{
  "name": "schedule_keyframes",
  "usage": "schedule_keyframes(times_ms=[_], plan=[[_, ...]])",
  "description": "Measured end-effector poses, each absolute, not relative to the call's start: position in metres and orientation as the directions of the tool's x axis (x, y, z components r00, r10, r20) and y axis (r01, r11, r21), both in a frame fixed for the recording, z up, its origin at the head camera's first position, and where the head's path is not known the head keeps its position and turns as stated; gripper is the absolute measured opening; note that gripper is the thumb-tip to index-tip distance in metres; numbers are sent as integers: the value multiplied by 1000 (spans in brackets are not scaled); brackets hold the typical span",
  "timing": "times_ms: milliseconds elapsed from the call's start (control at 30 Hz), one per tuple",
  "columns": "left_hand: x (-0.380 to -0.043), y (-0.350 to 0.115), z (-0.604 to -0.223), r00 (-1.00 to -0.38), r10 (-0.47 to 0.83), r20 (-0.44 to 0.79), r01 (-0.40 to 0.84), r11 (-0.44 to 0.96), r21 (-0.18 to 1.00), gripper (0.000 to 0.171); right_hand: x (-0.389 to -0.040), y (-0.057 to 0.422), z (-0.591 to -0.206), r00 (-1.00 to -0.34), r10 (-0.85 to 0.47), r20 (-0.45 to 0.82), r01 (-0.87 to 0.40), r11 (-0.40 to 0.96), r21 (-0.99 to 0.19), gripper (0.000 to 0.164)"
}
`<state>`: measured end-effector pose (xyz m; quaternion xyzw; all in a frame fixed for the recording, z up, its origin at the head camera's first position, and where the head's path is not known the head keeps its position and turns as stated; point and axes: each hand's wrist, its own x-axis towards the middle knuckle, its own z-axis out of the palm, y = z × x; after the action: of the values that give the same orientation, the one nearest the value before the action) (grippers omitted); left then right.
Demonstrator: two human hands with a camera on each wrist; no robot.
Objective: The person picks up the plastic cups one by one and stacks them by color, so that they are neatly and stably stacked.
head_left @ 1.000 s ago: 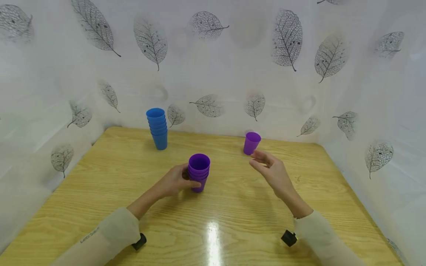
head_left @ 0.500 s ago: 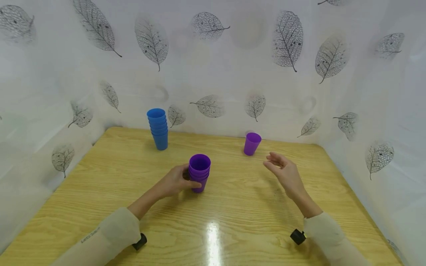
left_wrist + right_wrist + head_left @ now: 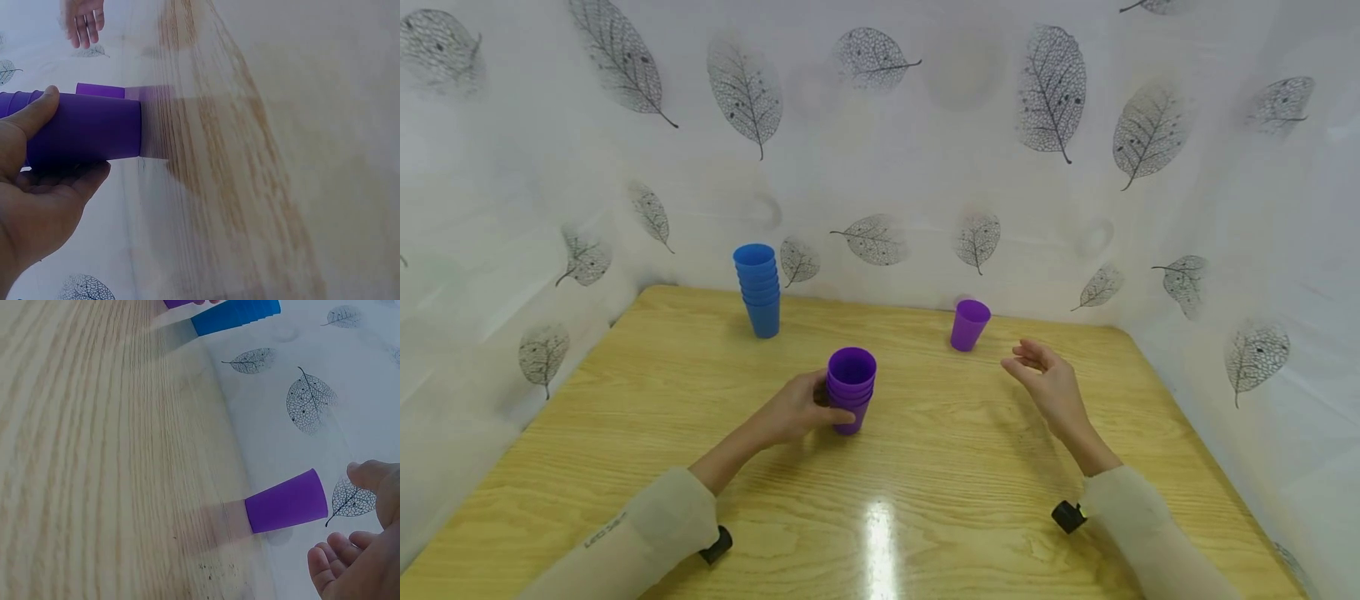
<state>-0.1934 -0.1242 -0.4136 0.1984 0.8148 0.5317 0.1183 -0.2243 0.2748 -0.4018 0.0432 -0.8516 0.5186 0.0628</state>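
In the middle of the table, my left hand (image 3: 793, 408) grips a short stack of purple cups (image 3: 851, 390), thumb on the near side and fingers behind. The left wrist view shows the thumb and fingers on either side of the stacked purple cups (image 3: 87, 128). A single purple cup (image 3: 970, 325) stands upright near the back edge. My right hand (image 3: 1048, 387) hovers to its right and nearer to me, thumb and fingers loosely curved with a gap between them. In the right wrist view the lone purple cup (image 3: 287, 502) stands beyond the hand, apart from the fingertips.
A tall stack of blue cups (image 3: 760, 292) stands at the back left of the wooden table (image 3: 955, 500). White sheeting (image 3: 910, 150) printed with leaves walls off the back and both sides.
My right hand has drawn back to the right, away from the lone purple cup, which stays standing. The left hand and its stack have kept still.
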Motion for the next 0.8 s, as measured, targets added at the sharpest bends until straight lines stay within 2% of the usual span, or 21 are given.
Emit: schedule_keyframes(times_ms=[433, 800], plan=[[-194, -125, -415, -891, 453, 31, 216, 363, 906, 62, -261, 270, -414, -987, 19, 163, -129, 517, -846, 72], [-193, -126, -415, -890, 456, 25, 210, 361, 908, 63, -285, 255, -416, -990, 7, 142, -122, 461, -879, 75]])
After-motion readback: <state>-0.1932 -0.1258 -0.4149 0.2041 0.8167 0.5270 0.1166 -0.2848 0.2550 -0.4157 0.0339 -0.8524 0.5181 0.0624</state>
